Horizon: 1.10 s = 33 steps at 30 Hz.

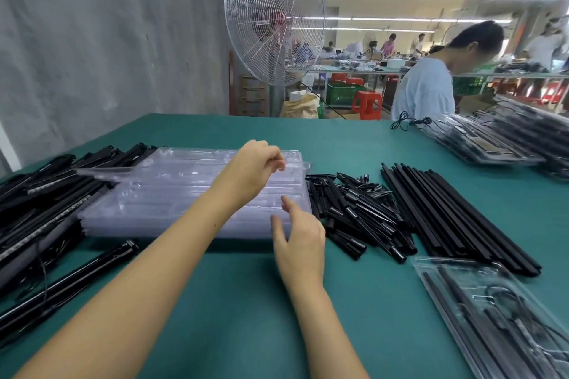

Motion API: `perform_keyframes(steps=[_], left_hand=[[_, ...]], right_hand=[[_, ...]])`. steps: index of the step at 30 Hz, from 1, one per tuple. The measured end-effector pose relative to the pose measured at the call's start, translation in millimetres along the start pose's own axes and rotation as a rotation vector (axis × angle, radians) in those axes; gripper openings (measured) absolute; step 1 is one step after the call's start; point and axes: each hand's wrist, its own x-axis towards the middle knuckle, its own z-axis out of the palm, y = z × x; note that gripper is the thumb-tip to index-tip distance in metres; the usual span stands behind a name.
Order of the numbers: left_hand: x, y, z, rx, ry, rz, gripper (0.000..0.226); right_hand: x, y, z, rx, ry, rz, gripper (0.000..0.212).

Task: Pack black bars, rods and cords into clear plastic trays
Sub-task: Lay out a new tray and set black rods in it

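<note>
A stack of clear plastic trays (172, 200) lies on the green table (338, 138) ahead of me. My left hand (255, 168) pinches the far right edge of the top tray, which is tilted up. My right hand (300, 240) hovers at the stack's near right corner, fingers straight and spread, touching the tray edge. Short black rods (357, 209) lie heaped right of the stack, and long black bars (452, 212) lie beyond them. A filled tray (492, 314) with bars and a cord sits at the near right.
Black bars with cords (46, 203) are piled at the left. Filled trays (498, 138) are stacked at the far right, beside a person in a light shirt (425, 89). A large standing fan (271, 18) is behind the table.
</note>
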Motion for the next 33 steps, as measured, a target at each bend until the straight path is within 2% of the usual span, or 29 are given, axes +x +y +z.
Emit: perform_keyframes(steps=[5, 8, 10, 12, 15, 21, 29, 33], left_hand=[[-6, 3, 0, -0.052, -0.057, 0.021, 0.011], [-12, 2, 0, -0.102, -0.139, -0.035, 0.008], [-17, 1, 0, -0.155, -0.199, -0.085, 0.008], [-21, -1, -1, -0.204, -0.228, -0.131, 0.008], [-25, -2, -2, -0.224, -0.255, -0.163, 0.014], [-24, 2, 0, -0.111, -0.287, -0.12, 0.018], [-26, 0, 18, -0.016, -0.218, -0.106, 0.024], [-25, -2, 25, -0.006, -0.192, -0.165, 0.026]], right_hand=[[9, -5, -9, 0.402, -0.051, 0.241, 0.038], [15, -6, -16, 0.678, 0.003, 0.36, 0.023], [17, -5, -20, 0.752, 0.044, 0.386, 0.011], [17, -5, -20, 0.76, 0.066, 0.389, 0.003], [15, -4, -17, 0.738, 0.102, 0.385, 0.007], [14, 0, -13, 0.722, 0.128, 0.37, 0.008], [14, 2, -5, 0.672, 0.167, 0.352, 0.006], [10, 1, 4, 0.548, 0.159, 0.296, 0.02]])
